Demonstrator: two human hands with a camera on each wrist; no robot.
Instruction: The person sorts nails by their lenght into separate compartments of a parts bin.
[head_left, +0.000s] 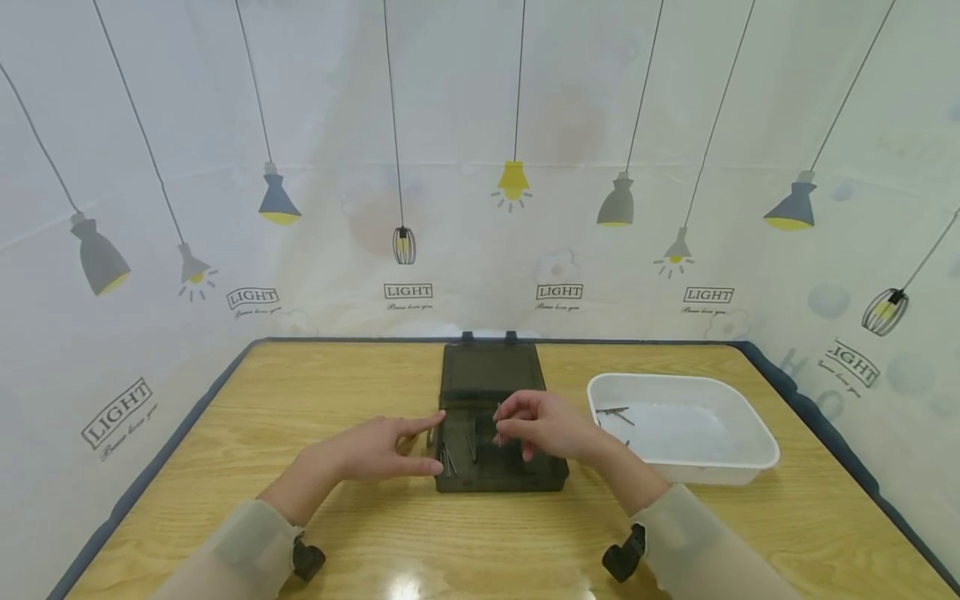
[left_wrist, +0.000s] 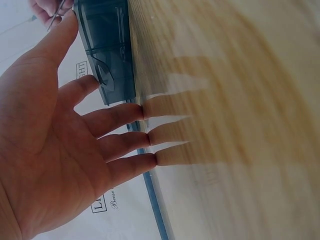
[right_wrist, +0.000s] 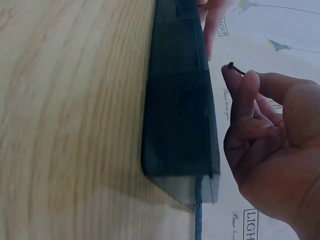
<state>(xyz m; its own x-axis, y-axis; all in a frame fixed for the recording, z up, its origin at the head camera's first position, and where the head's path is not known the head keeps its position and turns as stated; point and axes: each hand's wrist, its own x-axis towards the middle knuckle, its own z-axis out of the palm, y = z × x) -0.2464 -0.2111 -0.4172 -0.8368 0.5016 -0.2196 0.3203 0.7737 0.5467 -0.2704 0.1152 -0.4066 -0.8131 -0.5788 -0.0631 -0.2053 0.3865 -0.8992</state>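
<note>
You seem partway: some nails (head_left: 447,460) lie in the case (head_left: 517,477), more remain in the tray (head_left: 686,421), your right hand (head_left: 553,425) pinching one nail (right_wrist: 237,69), left hand (head_left: 375,450) spread.

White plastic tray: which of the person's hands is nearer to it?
Right. The right hand is over the dark plastic case, left of the white plastic tray; the left hand is farther away, at the case's left edge.
</note>
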